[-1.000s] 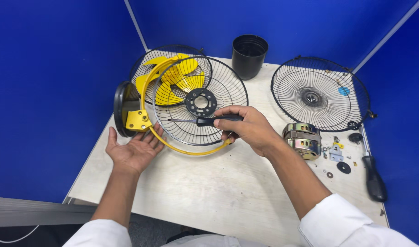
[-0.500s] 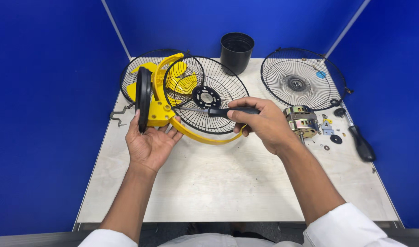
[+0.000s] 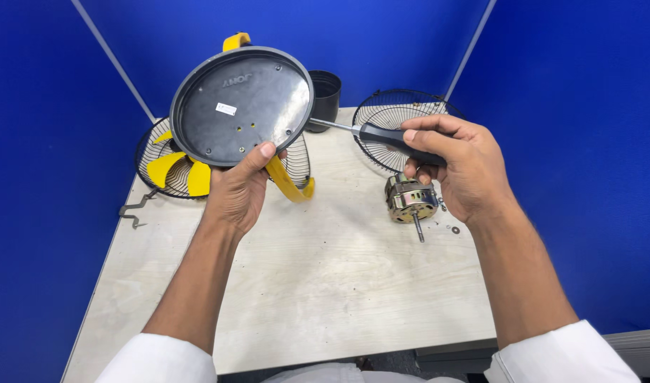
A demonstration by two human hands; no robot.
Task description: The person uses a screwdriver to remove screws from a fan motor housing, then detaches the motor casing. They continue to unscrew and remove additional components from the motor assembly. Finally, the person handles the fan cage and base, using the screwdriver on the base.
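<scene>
My left hand holds up the round black base of a fan stand, underside facing me, with the yellow bracket hanging behind it. My right hand grips a black-handled screwdriver; its metal shaft points left and the tip meets the base's right edge. A wire fan guard with yellow blades lies on the table behind the base, partly hidden.
A metal fan motor with its shaft sits on the pale wooden table below my right hand. A second wire guard and a black cup-shaped cover lie at the back. Small washers lie right. Blue partitions surround.
My left hand has lifted the black base and yellow bracket off the table and turned its underside up. My right hand has raised the screwdriver toward the base's edge.
</scene>
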